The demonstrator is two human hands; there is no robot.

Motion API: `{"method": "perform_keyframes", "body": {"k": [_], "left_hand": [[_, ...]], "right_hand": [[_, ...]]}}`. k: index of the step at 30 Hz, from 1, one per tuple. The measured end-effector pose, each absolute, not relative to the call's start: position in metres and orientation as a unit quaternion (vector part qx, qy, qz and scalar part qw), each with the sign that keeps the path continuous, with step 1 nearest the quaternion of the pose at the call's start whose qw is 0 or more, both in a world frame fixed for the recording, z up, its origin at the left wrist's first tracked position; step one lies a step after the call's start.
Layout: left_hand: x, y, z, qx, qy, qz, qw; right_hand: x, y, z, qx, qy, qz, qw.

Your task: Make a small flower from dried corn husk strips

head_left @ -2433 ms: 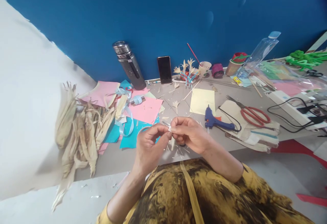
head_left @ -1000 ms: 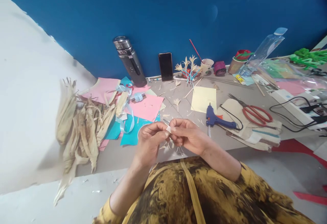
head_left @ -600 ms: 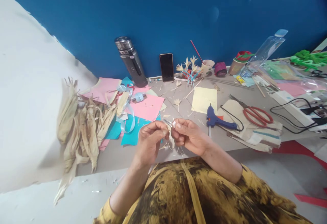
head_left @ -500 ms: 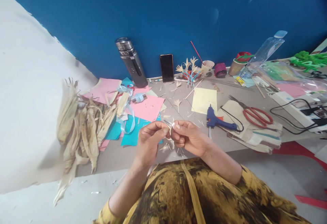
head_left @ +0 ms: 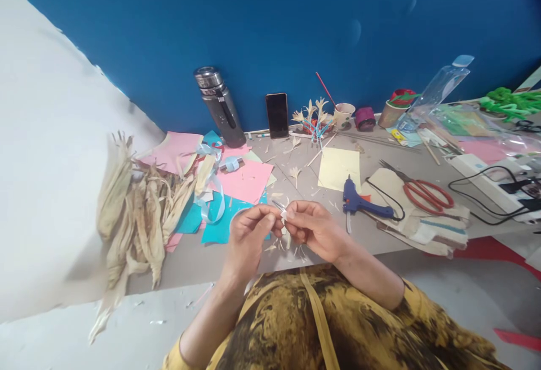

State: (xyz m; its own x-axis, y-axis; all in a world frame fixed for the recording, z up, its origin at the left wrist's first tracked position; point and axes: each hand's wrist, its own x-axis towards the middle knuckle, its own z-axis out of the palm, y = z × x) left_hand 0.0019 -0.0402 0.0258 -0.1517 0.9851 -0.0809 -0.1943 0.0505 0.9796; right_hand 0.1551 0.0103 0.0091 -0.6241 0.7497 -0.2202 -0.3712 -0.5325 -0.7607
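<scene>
As my left fingers (head_left: 265, 224) and right fingers (head_left: 298, 219) pinch a white piece (head_left: 283, 213), slack pressure could lose it among the worktop's (head_left: 194, 266) front-edge scraps (head_left: 277, 244).

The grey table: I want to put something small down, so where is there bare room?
Front left, a bare patch lies between the dried husks, the blue paper and the table's near edge. A smaller one lies between the scissors and the white power strip. Scraps crowd the left hand and right hand; farther back left, pink papers and ribbon do.
</scene>
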Motion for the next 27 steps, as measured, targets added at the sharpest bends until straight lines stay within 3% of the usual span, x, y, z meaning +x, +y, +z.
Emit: {"method": "perform_keyframes", "body": {"k": [27], "left_hand": [[-0.006,-0.037,0.036,0.449,0.528,0.475,0.542]], "right_hand": [[0.160,0.014,0.003,-0.282,-0.452,0.786,0.312]]}}
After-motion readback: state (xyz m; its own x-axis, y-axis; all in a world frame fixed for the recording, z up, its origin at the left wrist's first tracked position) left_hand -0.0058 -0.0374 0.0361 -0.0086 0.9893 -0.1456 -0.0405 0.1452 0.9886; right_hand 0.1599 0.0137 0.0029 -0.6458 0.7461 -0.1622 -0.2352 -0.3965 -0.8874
